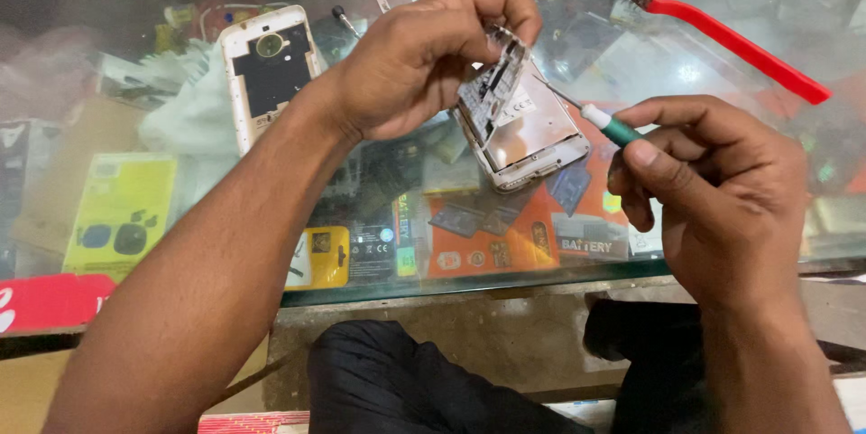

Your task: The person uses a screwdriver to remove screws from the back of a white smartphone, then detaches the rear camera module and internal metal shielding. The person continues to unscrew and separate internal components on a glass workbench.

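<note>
An opened phone [528, 136] lies on the glass counter [686, 64], its silver inner plate facing up. My left hand [424, 60] pinches a small white inner frame piece [492, 82] and tilts it up off the phone's top end. My right hand [713, 190] grips a green-and-white screwdriver [609, 124], whose thin metal tip points left toward the phone's upper edge.
A white phone back cover [268, 69] rests on a pale cloth [185, 109] at the left. A red-handled brush [722, 32] lies at the upper right. A second small screwdriver [345, 21] lies near the back. Boxed accessories show beneath the glass. My dark-clothed knees [406, 380] are below the counter edge.
</note>
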